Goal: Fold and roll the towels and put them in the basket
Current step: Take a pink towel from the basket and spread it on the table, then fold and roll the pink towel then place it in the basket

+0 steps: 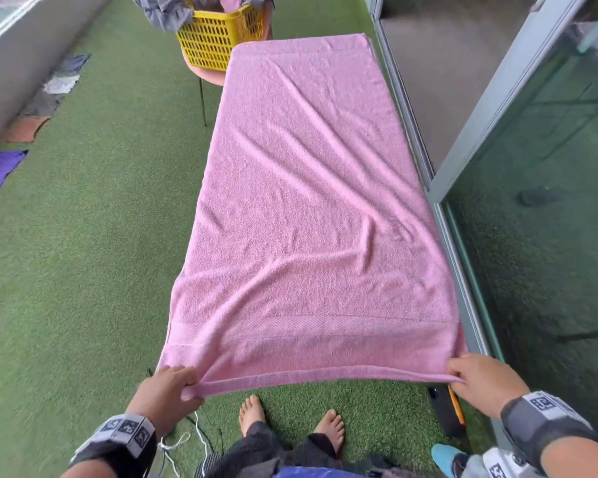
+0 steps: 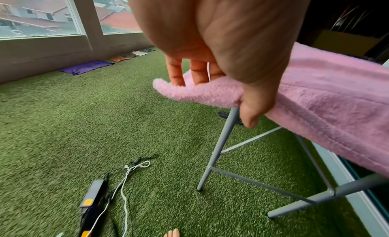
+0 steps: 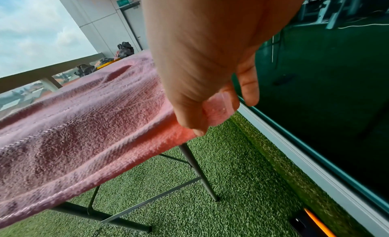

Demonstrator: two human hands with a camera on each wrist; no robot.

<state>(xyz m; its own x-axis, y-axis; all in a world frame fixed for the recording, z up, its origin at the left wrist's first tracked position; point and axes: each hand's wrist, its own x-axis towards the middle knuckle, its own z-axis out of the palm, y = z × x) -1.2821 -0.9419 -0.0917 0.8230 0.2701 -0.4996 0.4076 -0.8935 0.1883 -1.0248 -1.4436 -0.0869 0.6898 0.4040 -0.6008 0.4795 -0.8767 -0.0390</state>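
A large pink towel [image 1: 308, 201] lies spread lengthwise over a table, whose top it hides. My left hand [image 1: 171, 388] pinches the towel's near left corner [image 2: 189, 92], thumb under and fingers on top. My right hand [image 1: 477, 377] pinches the near right corner [image 3: 216, 110] the same way. The near edge is lifted slightly between both hands. A yellow basket [image 1: 218, 36] stands on a pink chair beyond the far left end, with grey cloth hanging over its rim.
Grey table legs [image 2: 223, 144] stand under the towel on green artificial turf. A glass sliding door [image 1: 532, 236] runs close along the right. Cables and a black device [image 2: 94, 199] lie by my bare feet [image 1: 290, 422]. Folded cloths [image 1: 0, 170] line the left wall.
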